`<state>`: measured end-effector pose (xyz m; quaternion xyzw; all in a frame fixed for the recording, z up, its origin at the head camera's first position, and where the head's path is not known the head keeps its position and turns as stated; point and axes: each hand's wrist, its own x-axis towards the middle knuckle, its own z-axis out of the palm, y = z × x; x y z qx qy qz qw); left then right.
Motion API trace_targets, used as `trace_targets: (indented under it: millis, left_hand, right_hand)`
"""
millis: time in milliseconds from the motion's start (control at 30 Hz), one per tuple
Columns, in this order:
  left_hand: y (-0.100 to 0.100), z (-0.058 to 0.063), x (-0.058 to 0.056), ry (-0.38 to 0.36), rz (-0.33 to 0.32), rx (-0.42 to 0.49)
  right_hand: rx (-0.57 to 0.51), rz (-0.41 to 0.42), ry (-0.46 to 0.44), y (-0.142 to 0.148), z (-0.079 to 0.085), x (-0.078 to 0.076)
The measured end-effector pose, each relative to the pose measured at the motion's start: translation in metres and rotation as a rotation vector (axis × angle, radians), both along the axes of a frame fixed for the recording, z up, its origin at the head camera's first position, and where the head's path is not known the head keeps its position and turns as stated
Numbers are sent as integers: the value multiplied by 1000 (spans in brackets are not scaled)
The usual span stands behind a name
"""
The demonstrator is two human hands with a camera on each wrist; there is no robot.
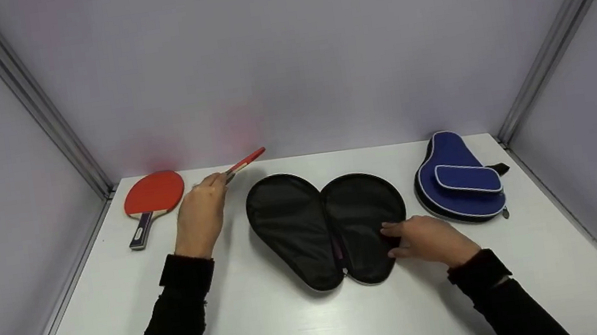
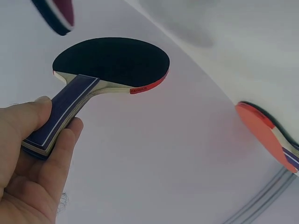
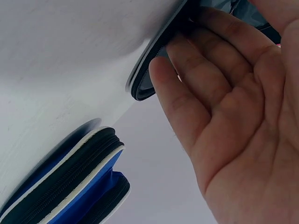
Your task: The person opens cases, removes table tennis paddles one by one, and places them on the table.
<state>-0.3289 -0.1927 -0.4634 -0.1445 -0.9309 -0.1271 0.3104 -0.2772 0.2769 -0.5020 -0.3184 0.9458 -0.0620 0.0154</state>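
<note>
My left hand (image 1: 202,215) holds a table tennis bat (image 1: 246,161) by its handle, raised above the table's far side. In the left wrist view, the thumb and fingers close round the blue handle (image 2: 63,109), and the bat's black face (image 2: 112,60) shows. A black-lined bat case (image 1: 290,232) lies unzipped and spread in two halves at the middle. Extended fingers of my right hand (image 1: 429,238) touch the inside of its right half near the edge; the thumb is largely hidden in the right wrist view.
A second bat (image 1: 154,192), red side up, lies at the back left of the white table (image 1: 308,327). At the right rests a blue bat case (image 1: 459,181) with white piping and a pocket. Grey panels (image 1: 285,65) enclose the back and sides.
</note>
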Motion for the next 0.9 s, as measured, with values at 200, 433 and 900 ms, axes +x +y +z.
trace_targets:
  millis: [200,433,900]
  left_hand:
    - [-10,-13,-4,-3,39,-63]
    - [-17,-26,-2,-19,73,-116]
    - [-22,-43,1,-211,176,-243]
  right_hand:
    - [13,17,28,0,0,0]
    - [12,18,25,0,-1,-1]
    - [22,13,17,3,-1,-1]
